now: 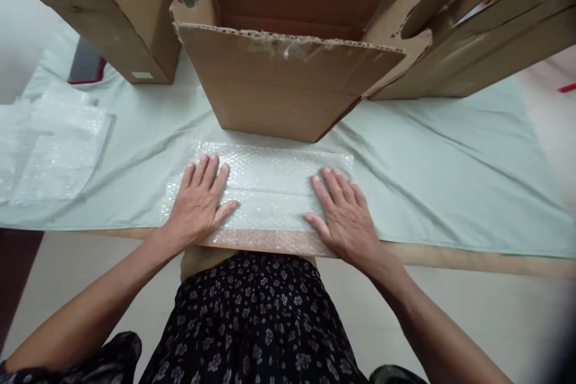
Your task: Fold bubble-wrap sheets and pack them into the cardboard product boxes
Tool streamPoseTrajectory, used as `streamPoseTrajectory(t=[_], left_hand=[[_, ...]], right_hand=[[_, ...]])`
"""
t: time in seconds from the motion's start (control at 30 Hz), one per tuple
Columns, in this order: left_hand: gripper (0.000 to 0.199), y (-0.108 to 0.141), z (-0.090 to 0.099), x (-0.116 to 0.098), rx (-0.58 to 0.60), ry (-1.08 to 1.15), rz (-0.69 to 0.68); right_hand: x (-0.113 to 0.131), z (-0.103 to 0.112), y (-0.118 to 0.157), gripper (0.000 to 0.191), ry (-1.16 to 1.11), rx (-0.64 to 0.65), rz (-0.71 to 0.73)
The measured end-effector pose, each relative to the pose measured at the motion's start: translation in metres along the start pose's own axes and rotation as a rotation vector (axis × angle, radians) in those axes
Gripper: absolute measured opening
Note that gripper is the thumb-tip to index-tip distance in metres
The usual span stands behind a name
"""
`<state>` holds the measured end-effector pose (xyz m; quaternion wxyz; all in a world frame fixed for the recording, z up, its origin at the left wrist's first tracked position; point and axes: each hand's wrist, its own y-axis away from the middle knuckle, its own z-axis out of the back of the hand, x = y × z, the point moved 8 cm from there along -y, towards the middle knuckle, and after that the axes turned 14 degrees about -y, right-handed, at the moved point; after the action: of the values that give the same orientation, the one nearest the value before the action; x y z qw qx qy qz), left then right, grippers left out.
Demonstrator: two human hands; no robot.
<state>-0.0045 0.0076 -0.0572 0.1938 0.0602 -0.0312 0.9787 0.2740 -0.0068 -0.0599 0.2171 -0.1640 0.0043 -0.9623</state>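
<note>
A sheet of clear bubble wrap [265,186] lies flat near the front edge of the table, its near strip reaching over the bare wooden edge. On its left end rests my left hand [198,204], palm down with the fingers spread. My right hand [344,210] lies flat on the right end, fingers stretched forward and thumb pointing inward. Neither hand grips anything. Just beyond the sheet stands an open cardboard box [288,84] with rough-cut edges.
More bubble wrap [58,150] is piled at the left. Behind it lies a dark flat object with a red edge [86,63]. Cardboard boxes stand at the back left [148,30] and back right [486,54]. A pale green cloth [450,162] covers the table.
</note>
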Motion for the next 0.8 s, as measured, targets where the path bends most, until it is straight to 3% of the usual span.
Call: streamPoseTrajectory(t=[0.13,0.2,0.27,0.37,0.4,0.47,0.53,0.6,0.7,0.8], left_hand=[[0.079,0.014,0.0,0.01,0.012,0.001,0.047],[0.076,0.016,0.016,0.014,0.0,0.025,0.056],[0.076,0.01,0.044,0.014,-0.068,0.053,0.036],[0.077,-0.011,0.087,-0.002,-0.21,0.102,-0.046],[0.078,-0.02,0.093,-0.011,-0.241,0.118,-0.074],[0.076,-0.039,0.089,-0.03,-0.25,0.138,-0.117],[0.074,-0.055,0.064,-0.046,-0.176,0.135,-0.133],[0.073,-0.061,0.033,-0.05,-0.072,0.121,-0.121],[0.072,-0.049,0.004,-0.031,0.006,0.093,-0.066],[0.07,-0.024,0.0,0.003,0.011,0.046,0.044]], right_hand=[[-0.042,0.015,0.028,0.074,0.053,-0.021,-0.136],[-0.056,0.038,0.035,0.072,0.062,-0.08,-0.207],[-0.054,0.073,0.034,0.071,0.054,-0.238,-0.215],[-0.021,0.109,0.012,0.074,-0.025,-0.408,-0.104],[-0.006,0.108,-0.001,0.076,-0.064,-0.396,-0.058],[0.02,0.084,-0.031,0.075,-0.134,-0.284,-0.003],[0.035,0.047,-0.058,0.072,-0.174,-0.14,0.027],[0.034,0.013,-0.071,0.072,-0.192,-0.041,0.01],[0.013,-0.008,-0.065,0.074,-0.177,-0.007,-0.035],[-0.014,-0.001,-0.042,0.074,-0.138,-0.028,-0.078]])
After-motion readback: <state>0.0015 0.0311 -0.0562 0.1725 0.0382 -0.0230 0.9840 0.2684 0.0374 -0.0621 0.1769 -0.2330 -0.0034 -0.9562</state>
